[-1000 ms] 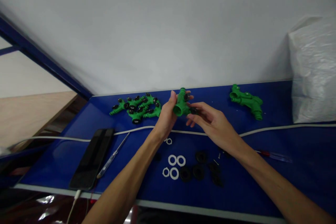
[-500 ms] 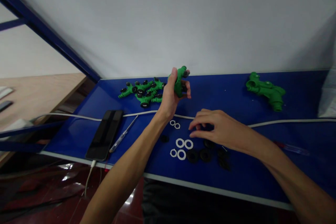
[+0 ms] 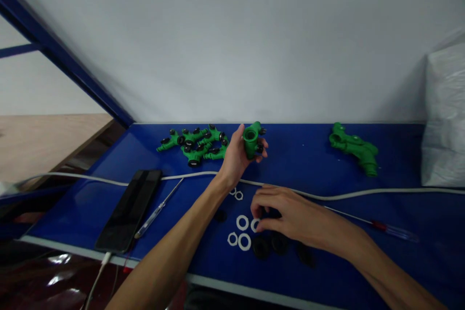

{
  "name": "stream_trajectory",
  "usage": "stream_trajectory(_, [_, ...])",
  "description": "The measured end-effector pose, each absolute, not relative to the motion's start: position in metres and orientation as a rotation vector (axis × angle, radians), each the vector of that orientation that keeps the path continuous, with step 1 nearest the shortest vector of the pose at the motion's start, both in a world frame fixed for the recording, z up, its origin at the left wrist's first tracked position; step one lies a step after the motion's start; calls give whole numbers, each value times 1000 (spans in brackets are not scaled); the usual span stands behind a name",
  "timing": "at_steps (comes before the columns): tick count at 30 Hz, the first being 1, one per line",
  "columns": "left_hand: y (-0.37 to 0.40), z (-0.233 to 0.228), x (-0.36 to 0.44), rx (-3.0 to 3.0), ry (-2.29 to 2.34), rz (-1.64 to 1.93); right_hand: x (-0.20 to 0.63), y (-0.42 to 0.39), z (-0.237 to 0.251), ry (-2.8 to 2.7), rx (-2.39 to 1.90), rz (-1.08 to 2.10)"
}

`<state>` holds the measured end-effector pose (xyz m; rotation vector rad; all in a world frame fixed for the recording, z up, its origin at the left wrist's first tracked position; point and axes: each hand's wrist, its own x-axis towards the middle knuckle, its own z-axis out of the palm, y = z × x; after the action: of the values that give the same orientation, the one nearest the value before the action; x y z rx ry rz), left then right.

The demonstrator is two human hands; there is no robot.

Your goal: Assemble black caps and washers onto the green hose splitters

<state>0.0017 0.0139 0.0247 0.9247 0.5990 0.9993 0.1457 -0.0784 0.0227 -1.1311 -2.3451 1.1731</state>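
My left hand [image 3: 234, 157] is closed round a green hose splitter [image 3: 250, 144] with black valve knobs, held up with its round opening facing me. Curled above the table, my right hand [image 3: 278, 210] has its thumb and fingertips apart at a flat white ring washer [image 3: 255, 225], partly covering it. That washer lies beside another white washer [image 3: 242, 223], with more white washers [image 3: 244, 242] nearer me. Black rubber rings [image 3: 260, 247] sit under and beside the right hand. Two smaller white rings [image 3: 239, 195] lie near my left wrist.
Several green splitters with black parts [image 3: 194, 154] cluster at the back left. Larger green fittings [image 3: 356, 147] lie at the back right. A phone [image 3: 129, 210], a screwdriver [image 3: 154, 218], another screwdriver [image 3: 395, 231], a white cable [image 3: 345, 196] and a white bag [image 3: 445, 121] are around.
My right hand has moved down onto the white washers, fingers at one of them. My left hand has turned the hose splitter so its opening shows. The view has shifted.
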Motion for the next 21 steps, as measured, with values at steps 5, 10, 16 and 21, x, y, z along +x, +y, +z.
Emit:
stream_trajectory(5, [13, 20, 4, 954, 650, 997, 149, -73, 35, -1961, -1158, 1287])
stream_trajectory(10, [13, 11, 3, 1032, 713, 976, 167, -58, 39, -1387, -1204, 1033])
stream_trajectory(16, [10, 7, 3, 1189, 787, 934, 175, -49, 32, -1219, -1232, 945])
stream_trajectory(21, [9, 9, 4, 1266, 854, 904, 171, -50, 30, -1187, -1238, 971])
